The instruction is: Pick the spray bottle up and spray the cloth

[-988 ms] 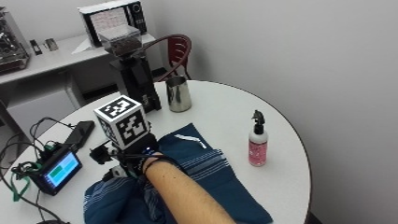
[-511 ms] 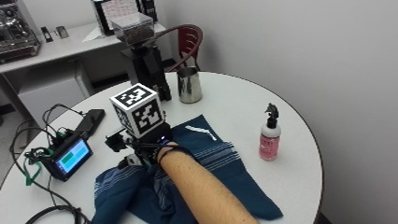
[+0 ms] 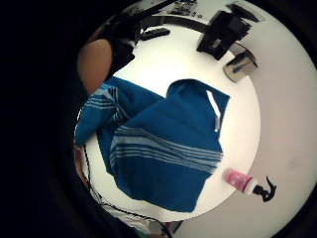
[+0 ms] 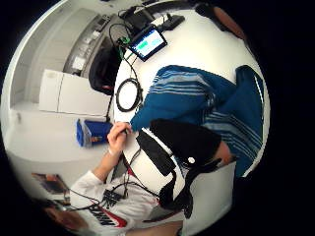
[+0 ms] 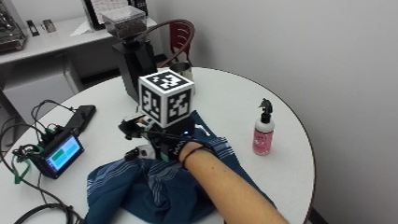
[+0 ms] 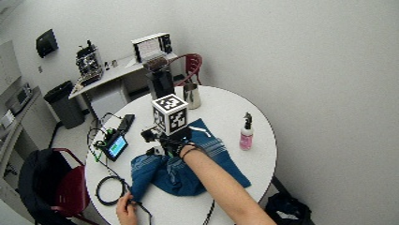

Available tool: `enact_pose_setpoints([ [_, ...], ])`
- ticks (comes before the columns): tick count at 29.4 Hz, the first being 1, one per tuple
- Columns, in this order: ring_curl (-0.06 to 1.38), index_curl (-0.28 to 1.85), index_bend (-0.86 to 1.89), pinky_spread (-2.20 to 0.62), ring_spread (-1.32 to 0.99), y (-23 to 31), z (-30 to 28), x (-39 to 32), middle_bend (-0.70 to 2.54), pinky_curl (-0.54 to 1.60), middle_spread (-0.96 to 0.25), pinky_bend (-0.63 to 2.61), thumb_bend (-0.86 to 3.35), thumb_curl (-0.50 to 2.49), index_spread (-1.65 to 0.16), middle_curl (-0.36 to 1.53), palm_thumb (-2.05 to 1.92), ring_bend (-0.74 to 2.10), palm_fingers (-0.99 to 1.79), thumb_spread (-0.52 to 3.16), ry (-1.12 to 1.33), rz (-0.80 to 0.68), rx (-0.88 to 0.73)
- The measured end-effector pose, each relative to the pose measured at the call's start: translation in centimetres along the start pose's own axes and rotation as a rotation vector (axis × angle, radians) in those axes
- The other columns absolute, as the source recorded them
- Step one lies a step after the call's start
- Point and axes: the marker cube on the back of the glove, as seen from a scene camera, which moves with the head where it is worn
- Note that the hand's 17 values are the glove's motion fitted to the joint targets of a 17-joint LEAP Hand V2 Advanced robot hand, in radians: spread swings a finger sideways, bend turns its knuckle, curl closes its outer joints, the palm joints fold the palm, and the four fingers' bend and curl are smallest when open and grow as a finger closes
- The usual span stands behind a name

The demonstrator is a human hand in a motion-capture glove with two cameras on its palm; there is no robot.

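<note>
Still above the rumpled cloth (image 5: 155, 186) with the gloved right hand (image 5: 187, 148). Hardly any real change over the last second (only the outside camera swinging round, so no true shift of the things). Same for the spray bottle (image 5: 264, 133): upright on the table (image 5: 230, 88) as before, near the cloth's edge without touching it, well apart from the hand. Cannot tell the grip, hidden under the rig; nothing seen held. Probably means pick-up not begun; calls next for a reach across to the bottle.
</note>
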Motion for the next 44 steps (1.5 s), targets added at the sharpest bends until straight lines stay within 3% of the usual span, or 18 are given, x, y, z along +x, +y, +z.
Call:
enact_pose_setpoints([
  [10,0.26,0.24,0.13,0.20,0.03,13.4,-2.2,3.8,0.25,0.31,-0.03,0.42,-0.02,0.22,-0.38,0.32,0.43,0.26,0.52,1.08,-0.047,0.004,0.175],
  [18,0.28,0.24,0.13,0.19,0.02,19.6,-3.5,9.7,0.25,0.31,-0.03,0.39,-0.02,0.23,-0.38,0.33,0.43,0.28,0.58,1.08,-0.249,0.059,0.413],
  [27,0.31,0.24,0.12,0.16,0.01,19.7,-0.6,18.7,0.26,0.33,-0.04,0.40,-0.02,0.25,-0.37,0.35,0.46,0.32,0.66,1.05,-0.709,0.289,0.575],
  [32,0.31,0.24,0.12,0.16,0.01,18.1,1.8,21.4,0.26,0.34,-0.04,0.40,-0.01,0.26,-0.37,0.36,0.49,0.30,0.64,1.04,-0.805,0.402,0.609],
  [44,0.33,0.21,0.10,0.18,0.00,14.9,7.1,23.6,0.26,0.35,-0.04,0.43,-0.01,0.29,-0.37,0.37,0.55,0.32,0.61,0.99,-0.933,0.471,0.565],
])
